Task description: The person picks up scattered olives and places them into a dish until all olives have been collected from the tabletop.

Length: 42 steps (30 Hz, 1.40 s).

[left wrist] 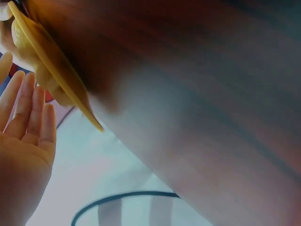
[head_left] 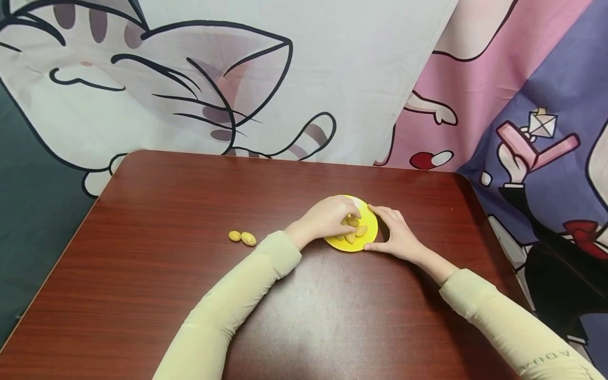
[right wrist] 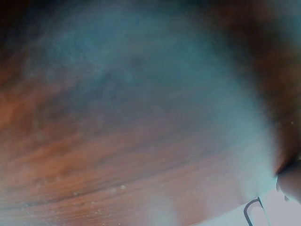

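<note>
A yellow plate [head_left: 369,240] on the table bears several small yellow oval pieces [head_left: 361,231], perhaps fruits or nuts; their kind is not clear. Over the plate's left side, my left hand [head_left: 329,215] reaches in with thumb and fingers apart, close to the pieces. In the left wrist view, its fingers [left wrist: 33,108] look nearly straight, beside the tilted-looking plate edge [left wrist: 56,70]. My right hand [head_left: 398,235] touches the plate's right rim, thumb and fingers spread wide along it. Only a blurred bit of a hand [right wrist: 290,181] shows in the right wrist view.
Two more yellow oval pieces [head_left: 241,237] lie together on the brown wooden table [head_left: 190,195], left of the plate. Behind the table's far edge hangs a cloth printed with a cartoon cat [head_left: 266,95]. A pink and purple printed cloth [head_left: 499,68] hangs to the right.
</note>
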Motion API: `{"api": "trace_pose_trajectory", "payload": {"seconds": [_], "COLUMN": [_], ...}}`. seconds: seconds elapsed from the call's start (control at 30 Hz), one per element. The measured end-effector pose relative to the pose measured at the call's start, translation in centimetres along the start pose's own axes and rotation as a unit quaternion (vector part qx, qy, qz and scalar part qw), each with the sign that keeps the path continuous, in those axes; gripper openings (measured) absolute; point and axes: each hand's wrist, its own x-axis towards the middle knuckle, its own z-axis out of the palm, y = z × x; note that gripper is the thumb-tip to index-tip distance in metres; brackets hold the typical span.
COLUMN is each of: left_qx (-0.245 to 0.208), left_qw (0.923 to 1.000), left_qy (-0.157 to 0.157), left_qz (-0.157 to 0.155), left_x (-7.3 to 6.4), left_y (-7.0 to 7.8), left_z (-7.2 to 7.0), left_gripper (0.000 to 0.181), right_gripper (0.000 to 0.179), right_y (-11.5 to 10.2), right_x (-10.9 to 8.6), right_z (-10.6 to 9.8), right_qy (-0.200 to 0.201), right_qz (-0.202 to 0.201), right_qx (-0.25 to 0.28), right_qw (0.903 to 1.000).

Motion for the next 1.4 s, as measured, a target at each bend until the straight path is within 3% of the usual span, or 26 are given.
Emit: {"api": "trace_pose_trajectory", "payload": {"seconds": [0.23,0.63,0.87,1.07,1.4], "left_qx": [-0.022,-0.015,-0.029,-0.023,-0.012], "left_qw": [0.9994,0.9972,0.9940,0.9912,0.9889], "left_qy": [0.015,0.030,0.057,0.081,0.082], "left_qz": [-0.023,-0.067,-0.089,-0.102,-0.124], "left_x": [-2.3,-6.5,-9.1,-11.4,-14.8], "left_y": [-1.2,-2.9,-4.3,-5.5,-7.1], "left_z": [-1.5,-3.8,-4.8,-5.3,-5.5], "left_gripper": [0.025,0.033,0.032,0.033,0.030], "right_gripper": [0.107,0.108,0.107,0.107,0.105], "right_y": [0.0,0.0,-0.2,-0.3,-0.3], "right_x": [0.0,0.0,0.1,0.1,-0.1], "right_z": [-0.1,0.1,0.1,0.0,0.0], "right_qy": [-0.009,-0.005,-0.008,-0.007,-0.006], "right_qz": [0.016,0.016,0.021,0.021,0.017], "right_qx": [0.004,0.001,0.000,0.000,-0.002], "right_qw": [0.9998,0.9999,0.9997,0.9997,0.9998]}}
